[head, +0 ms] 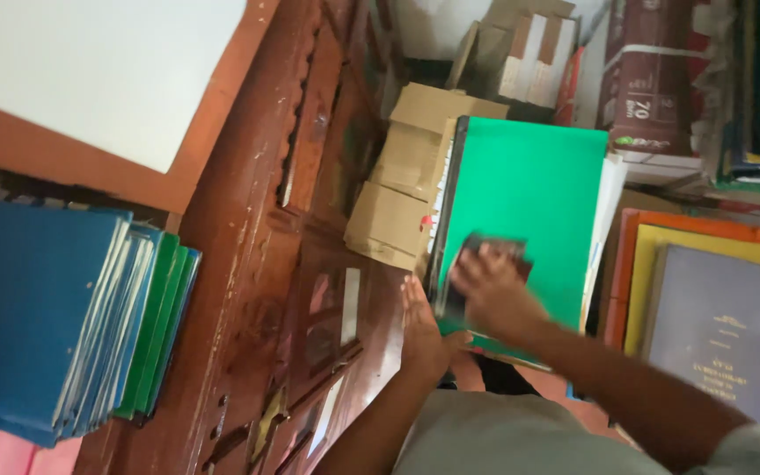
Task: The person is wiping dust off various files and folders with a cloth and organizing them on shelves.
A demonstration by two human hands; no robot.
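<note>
Brown cardboard boxes: stacked at centre, just left of the green folder, flaps creased.
Open carton: set far, top centre, tan with white contents.
Maroon printed package: placed far right, rectangular, white markings, green-and-white strip below.
</note>
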